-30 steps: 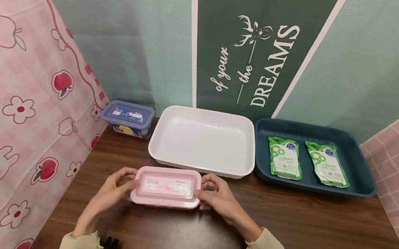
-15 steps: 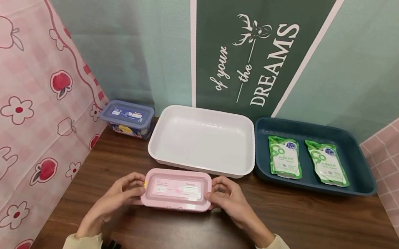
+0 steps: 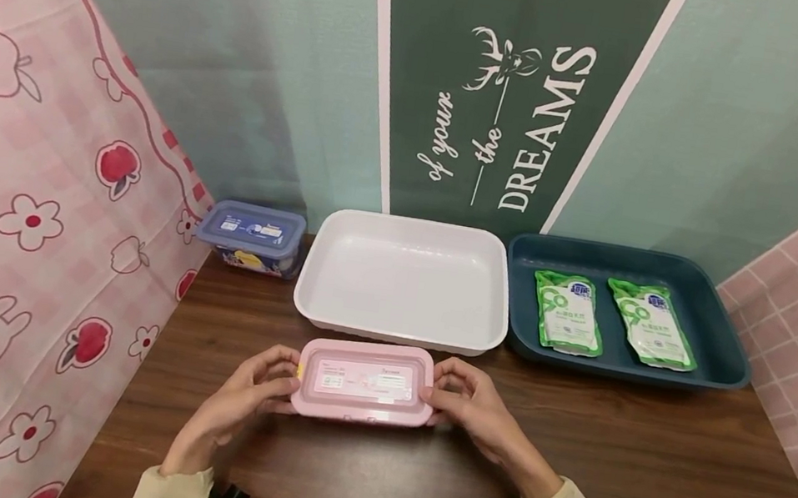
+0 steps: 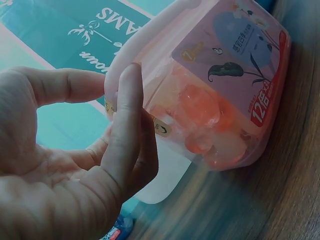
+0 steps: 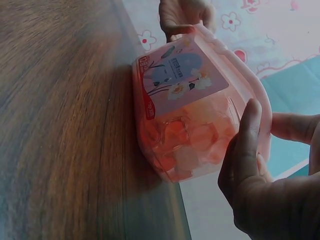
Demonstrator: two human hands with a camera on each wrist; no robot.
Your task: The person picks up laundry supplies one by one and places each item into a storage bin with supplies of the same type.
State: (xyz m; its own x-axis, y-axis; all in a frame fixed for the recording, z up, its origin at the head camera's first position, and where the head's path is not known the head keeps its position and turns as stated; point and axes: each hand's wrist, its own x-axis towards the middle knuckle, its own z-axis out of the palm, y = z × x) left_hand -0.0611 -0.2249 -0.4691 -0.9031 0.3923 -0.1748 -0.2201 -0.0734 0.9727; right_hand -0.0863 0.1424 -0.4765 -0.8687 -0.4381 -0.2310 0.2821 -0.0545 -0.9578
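A pink-lidded plastic box of laundry pods (image 3: 364, 383) sits in front of the white tray, its long side parallel to the tray. My left hand (image 3: 249, 394) grips its left end and my right hand (image 3: 479, 415) its right end, each thumb at the lid's rim and the other fingers around the end wall. Through the clear walls, orange-pink pods (image 4: 200, 107) show in the left wrist view, beside a floral label. In the right wrist view the box (image 5: 185, 80) is low over the brown table (image 5: 65, 100), with the left hand at its far end.
The white tray (image 3: 405, 283) stands behind the box. A dark blue tray (image 3: 721, 359) to its right holds two green-and-white pouches (image 3: 568, 315) (image 3: 652, 326). A blue-lidded box (image 3: 251, 234) stands at the back left. Curtains rise behind and at both sides.
Both hands have slid the pink box to the right in front of the white tray, keeping their grip on its ends. The trays, pouches and blue-lidded box stay in place.
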